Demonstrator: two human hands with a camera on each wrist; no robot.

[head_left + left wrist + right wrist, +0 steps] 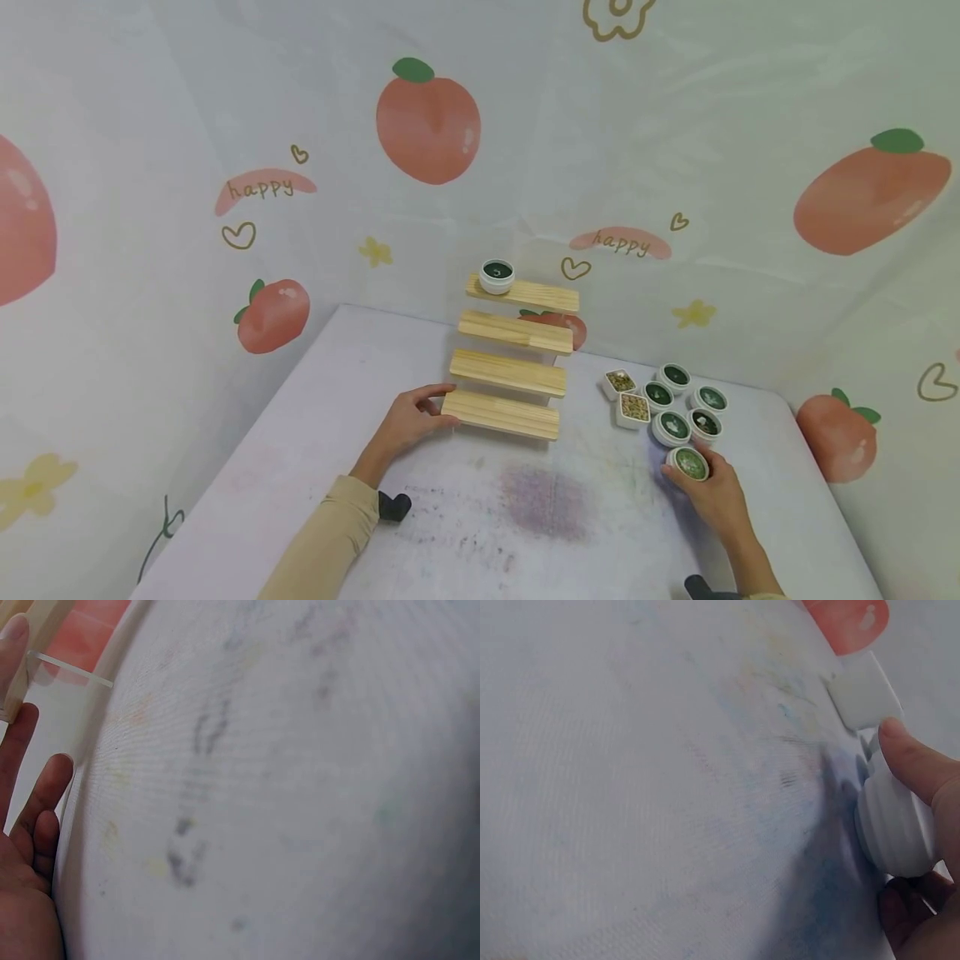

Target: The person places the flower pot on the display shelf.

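Pale wood was seen in the 4 steps of a stand (pixel 508 372) set on a stained white table (pixel 615 533). The left end of the lowest step (pixel 501 415), at 8 o'clock on the stand, was pinched between the thumb and fingers of the left hand (pixel 405 421); in the left wrist view, the lower fingers were loosely bent, clear of the wood. Toward the 9 o'clock end of the top step (pixel 547 297), 1 dark-green-lined cup (pixel 497 278) was placed.

At 4 o'clock from the stand, a light-green-filled cup (pixel 689 464) was gripped by the right hand (pixel 720 493), the thumb being set against its 9 o'clock side and the fingers against its 3 o'clock side. Whether its base touched the table could not be told. Beyond it, between 11 and 1 o'clock, 5 round cups (pixel 672 428) were closely grouped, with 2 square dishes (pixel 633 411) of speckled tan contents at their 9 o'clock side.

At 12 o'clock, behind everything, a white backdrop (pixel 540 142) printed with peaches was seen. The left arm was covered by a tan sleeve (pixel 330 525).
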